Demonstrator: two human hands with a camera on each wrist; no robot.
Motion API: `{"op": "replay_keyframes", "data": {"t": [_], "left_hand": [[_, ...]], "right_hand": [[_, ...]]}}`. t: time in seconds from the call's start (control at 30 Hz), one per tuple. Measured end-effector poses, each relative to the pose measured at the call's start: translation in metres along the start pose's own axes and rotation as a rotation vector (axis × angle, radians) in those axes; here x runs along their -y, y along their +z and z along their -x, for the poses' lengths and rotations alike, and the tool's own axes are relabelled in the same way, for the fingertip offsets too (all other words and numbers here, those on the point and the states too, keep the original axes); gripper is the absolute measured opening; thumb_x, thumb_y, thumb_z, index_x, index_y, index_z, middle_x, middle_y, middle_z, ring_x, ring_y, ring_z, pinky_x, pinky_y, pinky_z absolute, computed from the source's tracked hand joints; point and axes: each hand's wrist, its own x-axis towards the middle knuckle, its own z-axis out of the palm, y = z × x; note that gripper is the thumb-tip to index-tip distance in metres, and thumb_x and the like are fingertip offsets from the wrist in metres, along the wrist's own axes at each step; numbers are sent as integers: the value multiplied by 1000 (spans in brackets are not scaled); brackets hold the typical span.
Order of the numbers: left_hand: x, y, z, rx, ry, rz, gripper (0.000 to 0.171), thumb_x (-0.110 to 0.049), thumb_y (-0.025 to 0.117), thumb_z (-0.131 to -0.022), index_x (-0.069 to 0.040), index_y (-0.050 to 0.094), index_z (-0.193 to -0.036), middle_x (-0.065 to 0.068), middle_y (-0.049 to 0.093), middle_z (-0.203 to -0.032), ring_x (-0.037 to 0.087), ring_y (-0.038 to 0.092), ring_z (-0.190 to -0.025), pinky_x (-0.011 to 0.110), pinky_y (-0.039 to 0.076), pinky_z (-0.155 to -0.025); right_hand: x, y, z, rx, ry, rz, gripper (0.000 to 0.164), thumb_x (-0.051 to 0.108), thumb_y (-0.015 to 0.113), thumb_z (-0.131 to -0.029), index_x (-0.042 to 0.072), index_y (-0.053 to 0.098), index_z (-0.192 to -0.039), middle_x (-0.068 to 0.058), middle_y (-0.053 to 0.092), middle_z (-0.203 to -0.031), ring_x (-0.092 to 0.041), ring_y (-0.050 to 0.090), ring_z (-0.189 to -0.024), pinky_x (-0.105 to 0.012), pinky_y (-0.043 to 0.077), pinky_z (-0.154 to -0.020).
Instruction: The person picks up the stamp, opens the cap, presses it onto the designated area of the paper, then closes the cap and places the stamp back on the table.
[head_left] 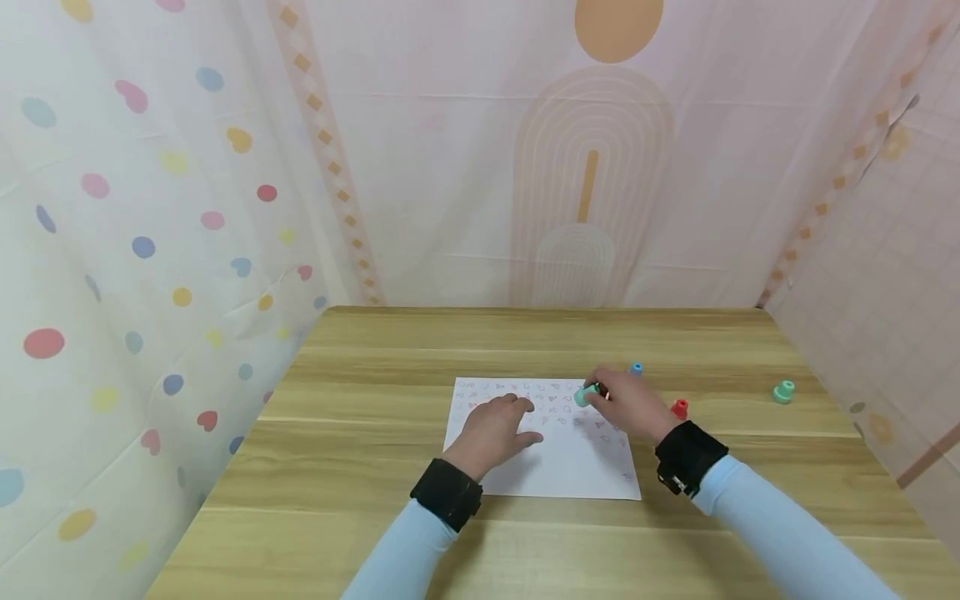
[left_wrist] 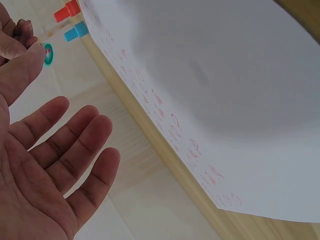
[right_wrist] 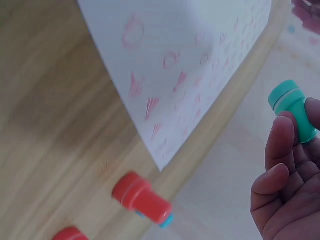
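My right hand [head_left: 630,403] pinches a teal-green toy stamp [right_wrist: 295,107] between thumb and fingers, above the far right part of a white paper [head_left: 558,471]. The stamp's round end, with a reddish mark on it, shows in the left wrist view. Small red and pink prints [right_wrist: 151,107] run in rows across the paper's far part, while its near part is mostly white. My left hand [head_left: 489,433] hovers over the paper's left side with fingers spread and nothing in it.
Right of the paper stand a red stamp [head_left: 679,408] and a blue stamp [head_left: 637,368]. Another green stamp [head_left: 783,392] is farther right, close to the edge of the wooden table [head_left: 352,417]. Patterned curtains [head_left: 450,167] hang behind and at both sides.
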Motion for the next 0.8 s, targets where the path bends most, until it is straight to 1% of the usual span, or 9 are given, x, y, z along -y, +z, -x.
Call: {"op": "replay_keyframes", "data": {"t": [0.17,0.37,0.5,0.67,0.8], "left_hand": [[-2,1,-1,-4,12,-10,46,-42,69,-83,-11,65,-117,7,71,-109,20,64,-95,38,56,-80],[-5,3,-4,-8,23,-18,48,-44,68,-84,-10,65,-117,7,71,-109,20,64,-96,37,56,-79],[-6,4,-4,-11,29,-13,49,-45,68,-84,-10,65,-118,7,70,-111,20,64,-97,38,56,-81],[-8,3,-3,5,35,0,52,-47,67,-84,-10,64,-120,8,69,-114,20,63,-100,38,56,-84],[-9,2,-2,-4,72,9,48,-46,65,-85,-10,65,-117,6,70,-109,17,64,-94,36,57,-80]], "right_hand": [[6,9,2,21,0,-44,17,20,65,-91,9,64,-104,-4,65,-83,-18,54,-70,-29,49,-59],[14,18,7,47,1,-93,16,22,64,-91,12,64,-104,-1,63,-81,-15,52,-67,-28,45,-57],[21,20,11,46,-33,-141,14,21,65,-91,13,65,-102,-1,60,-78,-16,50,-67,-28,43,-57],[26,25,13,40,-84,-192,11,20,64,-91,15,66,-101,0,59,-78,-15,50,-68,-27,44,-57],[28,28,13,36,-100,-240,10,20,64,-91,16,66,-100,-1,59,-78,-15,50,-66,-26,44,-55]]}}
